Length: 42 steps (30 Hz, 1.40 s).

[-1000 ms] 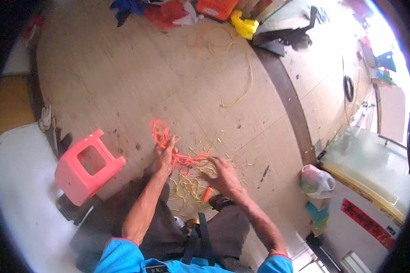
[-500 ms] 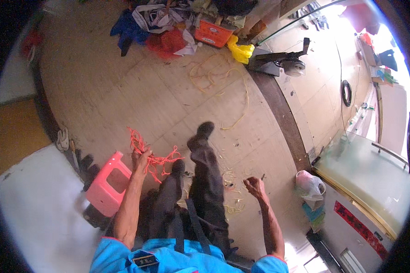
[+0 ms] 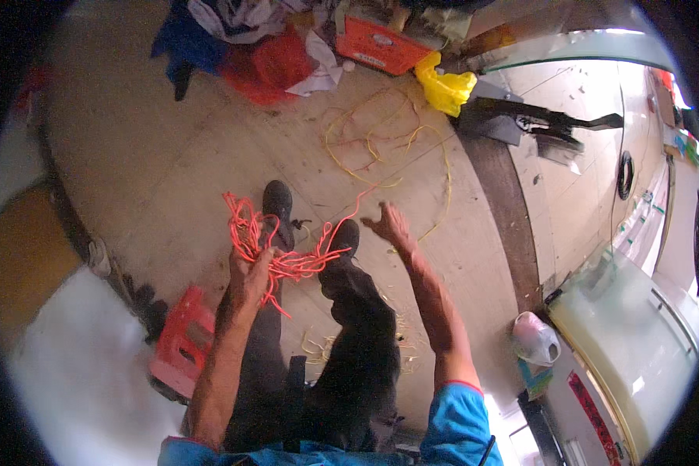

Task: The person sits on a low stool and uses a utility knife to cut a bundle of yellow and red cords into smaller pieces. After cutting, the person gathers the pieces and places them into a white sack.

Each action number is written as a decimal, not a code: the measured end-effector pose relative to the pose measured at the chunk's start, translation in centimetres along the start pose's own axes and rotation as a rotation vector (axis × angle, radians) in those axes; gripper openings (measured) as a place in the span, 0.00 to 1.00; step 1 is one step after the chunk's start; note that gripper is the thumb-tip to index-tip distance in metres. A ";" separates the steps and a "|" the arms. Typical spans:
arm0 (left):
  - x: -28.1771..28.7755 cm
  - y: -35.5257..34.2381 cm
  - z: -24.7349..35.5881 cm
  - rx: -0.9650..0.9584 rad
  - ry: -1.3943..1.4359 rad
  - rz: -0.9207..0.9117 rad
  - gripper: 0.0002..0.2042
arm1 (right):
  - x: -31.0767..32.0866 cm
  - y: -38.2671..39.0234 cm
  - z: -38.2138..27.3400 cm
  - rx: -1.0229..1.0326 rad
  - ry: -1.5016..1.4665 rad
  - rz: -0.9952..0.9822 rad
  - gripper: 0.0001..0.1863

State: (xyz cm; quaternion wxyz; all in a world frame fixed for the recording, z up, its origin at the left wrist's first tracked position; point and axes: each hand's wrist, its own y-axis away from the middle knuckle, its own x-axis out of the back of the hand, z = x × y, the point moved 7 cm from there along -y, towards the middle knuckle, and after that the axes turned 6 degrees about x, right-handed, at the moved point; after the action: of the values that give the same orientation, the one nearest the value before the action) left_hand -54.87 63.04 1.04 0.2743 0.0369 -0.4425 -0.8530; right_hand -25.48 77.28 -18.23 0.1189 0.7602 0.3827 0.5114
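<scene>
My left hand [image 3: 248, 273] grips a loose, tangled bundle of orange cord [image 3: 303, 264] above my legs, with loops spilling to both sides. One orange strand rises to the right toward thin yellow cord [image 3: 449, 186] lying in wide loops on the floor. My right hand [image 3: 388, 221] is near that strand, fingers apart, holding nothing. My dark shoes [image 3: 276, 198] stand on the floor behind the bundle. Short yellow scraps [image 3: 404, 342] lie beside my right leg.
A pink plastic stool [image 3: 182, 334] is at lower left. Ahead lie piled cloths [image 3: 264, 62], an orange box [image 3: 377, 46], a yellow bag [image 3: 446, 85] and a black metal object [image 3: 544, 116]. At right are a frosted glass panel [image 3: 629, 326] and a plastic bag [image 3: 536, 338].
My right hand left the orange cord, dropped back, then swung forward. My left hand shifted left, then slightly right, with the bundle. My legs and feet moved forward under it.
</scene>
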 end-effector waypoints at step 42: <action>-1.0 -11.0 5.8 0.137 -0.280 -0.170 0.17 | -0.9 -9.1 13.7 -0.611 -0.146 0.896 0.32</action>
State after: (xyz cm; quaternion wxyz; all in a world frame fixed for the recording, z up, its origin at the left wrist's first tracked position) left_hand -60.56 72.87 -4.10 0.1337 -0.0264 -0.5287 -0.8378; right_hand -17.92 85.71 -30.22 0.1313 0.8131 -0.1537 0.5459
